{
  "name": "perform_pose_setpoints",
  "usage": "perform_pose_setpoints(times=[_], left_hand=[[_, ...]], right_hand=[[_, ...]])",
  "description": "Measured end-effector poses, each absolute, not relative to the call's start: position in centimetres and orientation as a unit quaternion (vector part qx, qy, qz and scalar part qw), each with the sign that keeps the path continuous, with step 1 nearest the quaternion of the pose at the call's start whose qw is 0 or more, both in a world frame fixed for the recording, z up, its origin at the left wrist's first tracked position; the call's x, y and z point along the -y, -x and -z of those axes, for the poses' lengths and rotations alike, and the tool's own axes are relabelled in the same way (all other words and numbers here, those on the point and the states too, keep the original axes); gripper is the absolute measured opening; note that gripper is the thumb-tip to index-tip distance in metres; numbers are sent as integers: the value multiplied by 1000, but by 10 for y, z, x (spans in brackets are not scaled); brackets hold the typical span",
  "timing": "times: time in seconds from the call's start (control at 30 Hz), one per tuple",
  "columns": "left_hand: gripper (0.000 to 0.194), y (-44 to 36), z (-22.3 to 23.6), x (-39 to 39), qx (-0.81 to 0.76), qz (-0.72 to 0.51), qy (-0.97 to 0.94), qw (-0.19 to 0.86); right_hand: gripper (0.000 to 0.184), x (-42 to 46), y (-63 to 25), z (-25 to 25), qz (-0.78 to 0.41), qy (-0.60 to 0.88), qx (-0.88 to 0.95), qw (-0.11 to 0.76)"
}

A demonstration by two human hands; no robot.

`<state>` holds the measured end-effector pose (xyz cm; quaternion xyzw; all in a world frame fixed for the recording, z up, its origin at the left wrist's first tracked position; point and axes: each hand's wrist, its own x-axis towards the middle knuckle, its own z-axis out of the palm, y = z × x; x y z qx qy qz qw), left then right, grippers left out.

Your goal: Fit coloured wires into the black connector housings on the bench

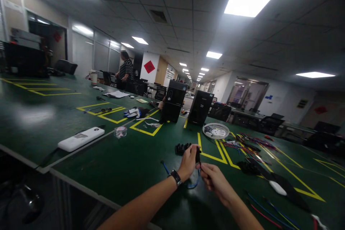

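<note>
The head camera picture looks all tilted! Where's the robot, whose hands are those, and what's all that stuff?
There's no robot here, just a person wearing a camera on their head, so you see what's in front of them. Those are their own bare hands. The left hand holds a small black part, and the right hand pinches a blue wire just below it. The green table has yellow lines on it. Farther back stand two black computer cases, with a round white basket near the right one. Colorful wires lie over on the right.
</note>
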<state>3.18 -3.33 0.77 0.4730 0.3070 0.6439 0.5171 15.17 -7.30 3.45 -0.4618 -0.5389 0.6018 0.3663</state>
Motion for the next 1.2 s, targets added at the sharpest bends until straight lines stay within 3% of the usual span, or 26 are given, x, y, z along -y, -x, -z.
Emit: perform_pose_setpoints(times=[0.13,0.23,0.33,0.5,0.7,0.77,0.87,0.93,1.07,1.2], left_hand=[[60,-32,-21,34,-277,-661,-409,565],[63,-21,-50,21,-265,-726,-333,540],[60,11,-80,1,-287,-789,-257,480],[46,49,-72,-10,-323,-749,-369,445],[46,43,-7,5,-423,-603,-403,543],[45,31,6,7,-425,-585,-400,563],[47,-1,15,7,-403,-554,-417,597],[51,-25,15,5,-387,-541,-437,606],[53,-40,6,-8,-402,-530,-498,557],[49,1,-2,-28,-459,-512,-601,407]], right_hand=[[43,75,-152,-57,-471,483,651,348],[41,76,-141,-38,-284,505,707,406],[38,78,-126,-8,-179,508,757,369],[27,86,-93,0,-164,467,807,323],[25,89,-120,-11,-110,457,819,329],[34,87,-144,-9,-88,462,809,353],[64,76,-169,-10,-78,455,798,387],[69,62,-174,-14,-82,440,810,378],[49,21,-179,-22,-80,461,816,338],[34,-27,-189,-18,-66,515,801,299]])
